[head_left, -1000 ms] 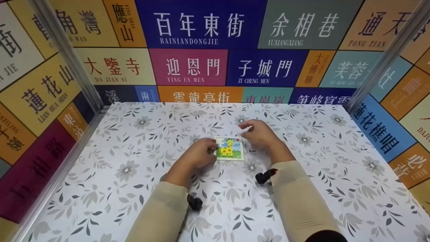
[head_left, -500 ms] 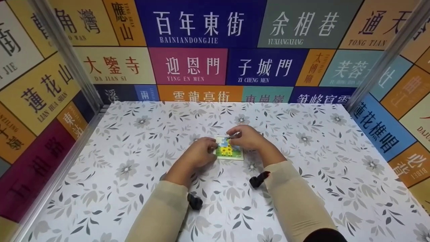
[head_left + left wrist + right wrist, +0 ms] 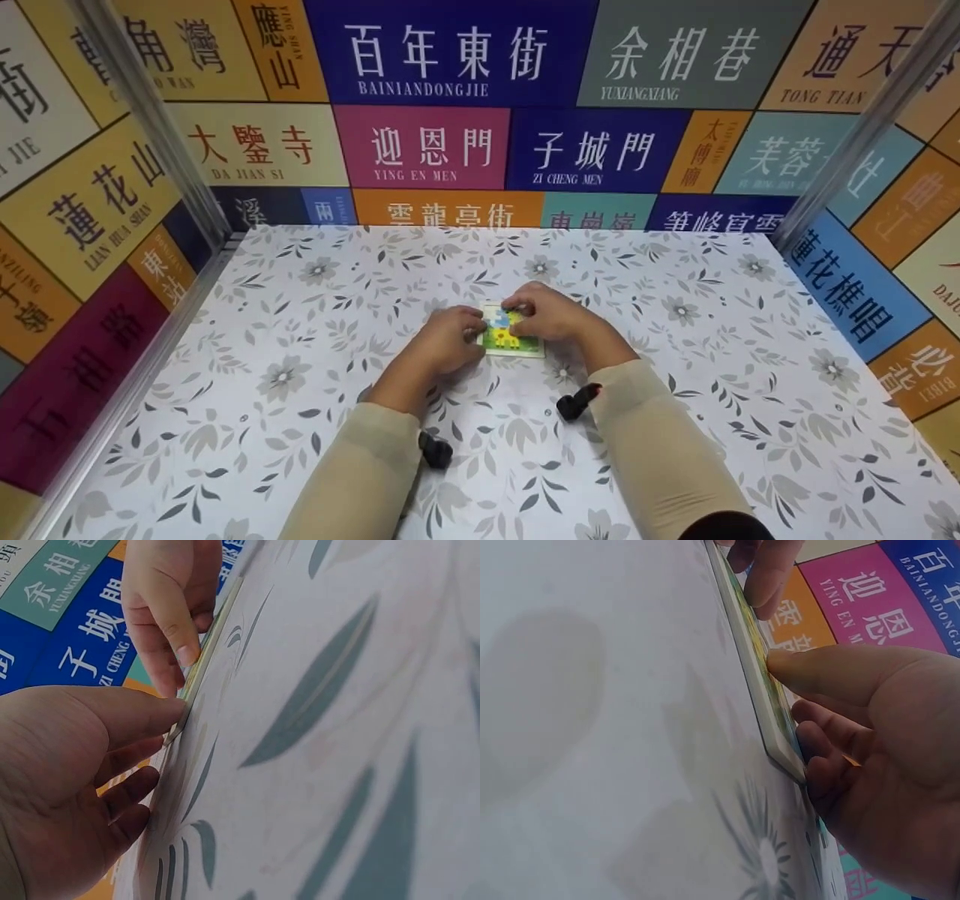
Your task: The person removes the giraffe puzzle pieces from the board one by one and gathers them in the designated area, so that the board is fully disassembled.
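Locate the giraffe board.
In the head view, the giraffe board lies centrally on the floral tabletop, left hand at its left edge, right hand over its upper right.

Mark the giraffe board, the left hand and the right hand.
Giraffe board (image 3: 507, 341), head view: the giraffe's yellow body.
Left hand (image 3: 445, 341), head view: back of the hand.
Right hand (image 3: 554, 313), head view: back of the hand.

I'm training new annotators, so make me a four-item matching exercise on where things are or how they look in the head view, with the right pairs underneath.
1. left hand
2. right hand
3. giraffe board
4. tabletop

A. white with grey leaves and flowers
B. at the board's left edge
C. yellow, blue and green picture
D. over the board's upper right part

Pairs: 1-B, 2-D, 3-C, 4-A
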The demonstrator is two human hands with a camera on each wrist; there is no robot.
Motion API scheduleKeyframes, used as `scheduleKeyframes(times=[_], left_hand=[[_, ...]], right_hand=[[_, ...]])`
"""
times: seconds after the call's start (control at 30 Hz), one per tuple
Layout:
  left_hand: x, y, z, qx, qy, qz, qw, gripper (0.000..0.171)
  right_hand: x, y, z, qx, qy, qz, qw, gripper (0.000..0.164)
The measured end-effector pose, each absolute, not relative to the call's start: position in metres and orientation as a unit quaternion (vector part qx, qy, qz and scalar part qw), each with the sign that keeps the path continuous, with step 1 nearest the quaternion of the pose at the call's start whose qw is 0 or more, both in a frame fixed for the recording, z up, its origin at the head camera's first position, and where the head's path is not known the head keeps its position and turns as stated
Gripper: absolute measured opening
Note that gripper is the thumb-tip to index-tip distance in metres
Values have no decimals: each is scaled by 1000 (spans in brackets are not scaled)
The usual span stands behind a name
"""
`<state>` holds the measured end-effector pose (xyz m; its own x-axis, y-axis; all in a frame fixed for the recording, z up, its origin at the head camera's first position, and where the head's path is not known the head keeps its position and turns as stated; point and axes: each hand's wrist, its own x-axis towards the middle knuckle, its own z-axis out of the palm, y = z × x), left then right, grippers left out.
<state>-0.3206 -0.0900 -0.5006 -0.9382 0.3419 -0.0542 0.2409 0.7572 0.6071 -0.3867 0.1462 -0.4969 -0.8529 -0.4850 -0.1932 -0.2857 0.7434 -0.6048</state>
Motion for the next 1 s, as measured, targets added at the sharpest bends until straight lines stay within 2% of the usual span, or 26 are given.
scheduleKeyframes(times=[0.43,0.6,0.83,1.0], left_hand=[[-322,-88,-501,140,937,308,89,42],[-322,-89,-502,137,937,309,90,41],[-319,-91,-500,157,934,311,73,42],[-318,-90,-500,155,934,312,77,42]], right_hand=[[-384,142,-493,-221,920,-263,189,45],[-383,142,-494,-220,916,-276,191,36],[-384,141,-494,-239,919,-255,180,55],[-382,141,-494,-246,919,-251,180,49]])
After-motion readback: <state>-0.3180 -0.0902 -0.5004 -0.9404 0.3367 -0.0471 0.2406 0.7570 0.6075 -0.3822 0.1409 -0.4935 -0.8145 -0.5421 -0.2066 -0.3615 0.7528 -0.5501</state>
